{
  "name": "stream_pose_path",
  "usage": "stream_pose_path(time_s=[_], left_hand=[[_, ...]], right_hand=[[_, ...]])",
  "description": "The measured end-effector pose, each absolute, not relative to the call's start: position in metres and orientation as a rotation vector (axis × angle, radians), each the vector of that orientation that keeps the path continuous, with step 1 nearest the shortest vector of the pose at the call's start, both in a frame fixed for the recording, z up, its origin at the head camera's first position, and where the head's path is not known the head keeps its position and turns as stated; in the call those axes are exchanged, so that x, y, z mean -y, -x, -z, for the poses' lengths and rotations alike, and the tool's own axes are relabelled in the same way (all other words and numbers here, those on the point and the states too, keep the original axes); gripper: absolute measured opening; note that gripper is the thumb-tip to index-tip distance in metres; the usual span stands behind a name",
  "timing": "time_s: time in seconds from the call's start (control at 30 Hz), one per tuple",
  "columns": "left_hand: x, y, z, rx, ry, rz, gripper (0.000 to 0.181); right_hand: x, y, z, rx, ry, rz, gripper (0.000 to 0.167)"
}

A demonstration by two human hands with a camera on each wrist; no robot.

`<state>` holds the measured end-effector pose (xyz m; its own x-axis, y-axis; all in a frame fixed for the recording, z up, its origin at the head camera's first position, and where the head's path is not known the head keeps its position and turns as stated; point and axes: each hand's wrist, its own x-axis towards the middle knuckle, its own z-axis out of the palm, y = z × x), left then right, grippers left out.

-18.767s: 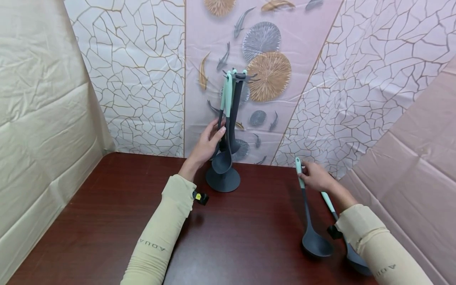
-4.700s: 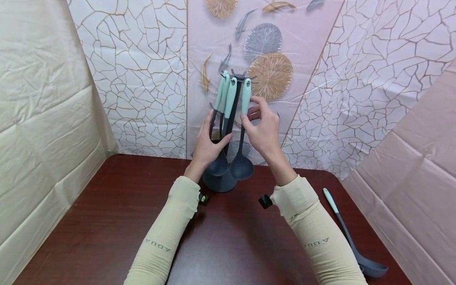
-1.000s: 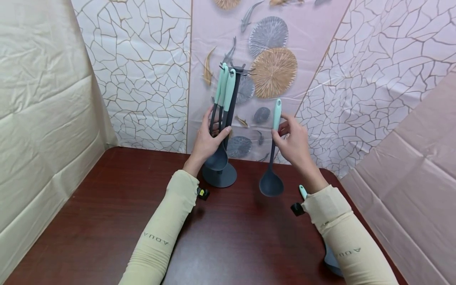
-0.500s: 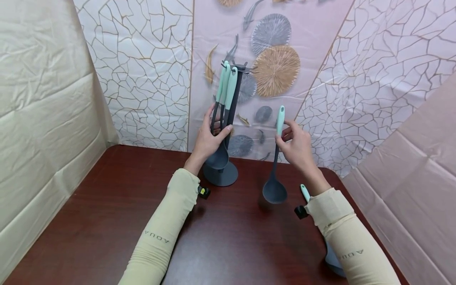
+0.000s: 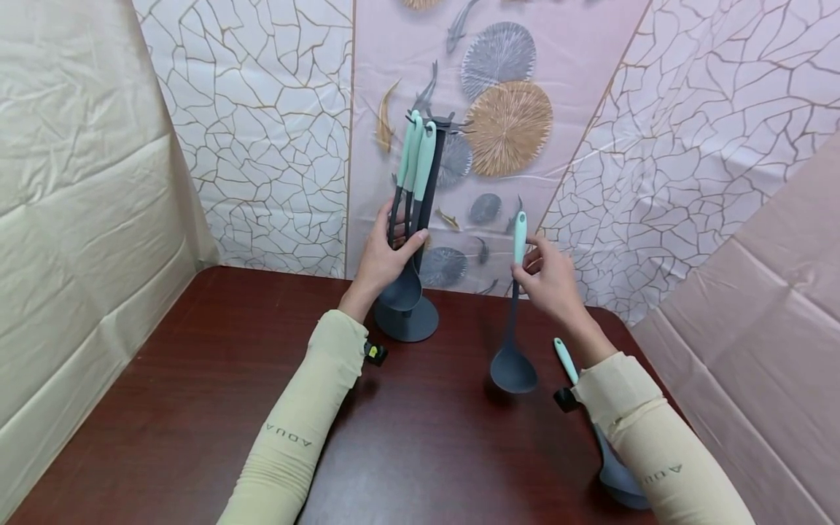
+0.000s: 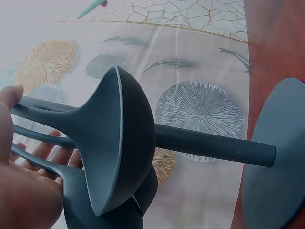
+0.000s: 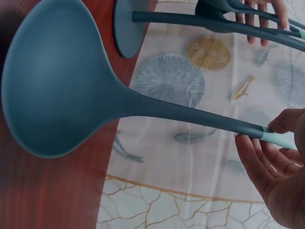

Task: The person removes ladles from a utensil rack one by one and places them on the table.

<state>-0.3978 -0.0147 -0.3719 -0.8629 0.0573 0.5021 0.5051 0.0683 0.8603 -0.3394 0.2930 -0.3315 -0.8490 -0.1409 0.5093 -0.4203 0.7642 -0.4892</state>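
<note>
At the back of the table stands a dark grey utensil stand (image 5: 423,327) with several mint-handled utensils hanging on its left side. My left hand (image 5: 383,261) grips their dark shafts and the post, thumb in front and fingers behind. Close by in the left wrist view is the bowl of a hanging ladle (image 6: 107,138); other utensil heads are partly hidden behind it. My right hand (image 5: 551,281) pinches a ladle (image 5: 514,370) low on its mint handle (image 5: 520,237). That ladle hangs nearly upright, bowl down, right of the stand, just above or on the table; I cannot tell which.
Another mint-handled utensil (image 5: 615,470) lies on the table to the right, partly covered by my right sleeve (image 5: 646,423). The dark red wooden table (image 5: 394,445) meets patterned cloth (image 5: 262,146) at the back and plain cloth (image 5: 79,219) at the left side.
The ladle was at the stand's right side 4.7 seconds ago; my right hand has since carried it right and down. The lying utensil now sits further left. My left hand stays at the stand.
</note>
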Motion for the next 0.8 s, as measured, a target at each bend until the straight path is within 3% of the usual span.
stream_pose_path(time_s=[0.8], left_hand=[[0.013,0.400,0.374,2.003,0.571,1.842,0.082]], right_hand=[[-0.320,0.331,0.363,2.629,-0.366,-0.773,0.044]])
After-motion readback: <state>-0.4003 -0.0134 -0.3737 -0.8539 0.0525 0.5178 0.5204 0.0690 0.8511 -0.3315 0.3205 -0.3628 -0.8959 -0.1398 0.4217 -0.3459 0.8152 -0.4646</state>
